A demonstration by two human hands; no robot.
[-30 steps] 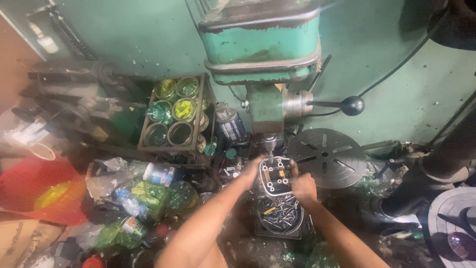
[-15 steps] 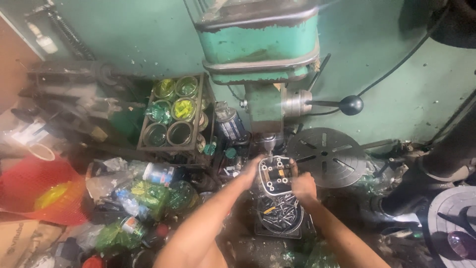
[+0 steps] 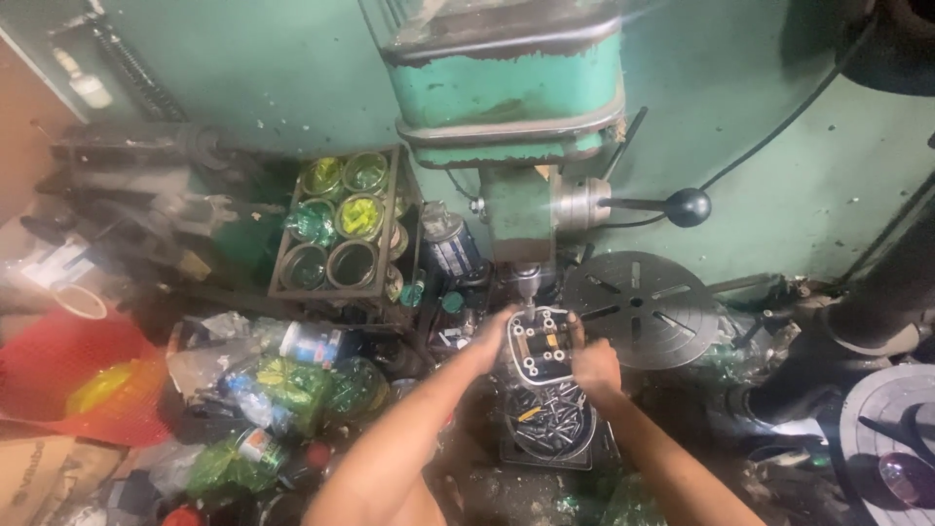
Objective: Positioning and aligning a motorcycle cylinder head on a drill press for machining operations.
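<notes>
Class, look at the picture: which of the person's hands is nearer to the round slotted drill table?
Right. The right hand sits just left of the round slotted table; the left hand lies farther left, across the metal part.

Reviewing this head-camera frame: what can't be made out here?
- Left hand grip: fingers hidden behind the metal part.
- Right hand contact: blurred.
- Drill bit tip: too small, dark.
- Container of scrap: contents blurred.
- Drill press top: cut off by the edge.

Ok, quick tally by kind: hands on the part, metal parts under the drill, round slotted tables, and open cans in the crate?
Hands: 2, left hand and right hand
Metal part under the drill: 1
Round slotted table: 1
Open cans in the crate: 6 visible
Total: 10
</notes>
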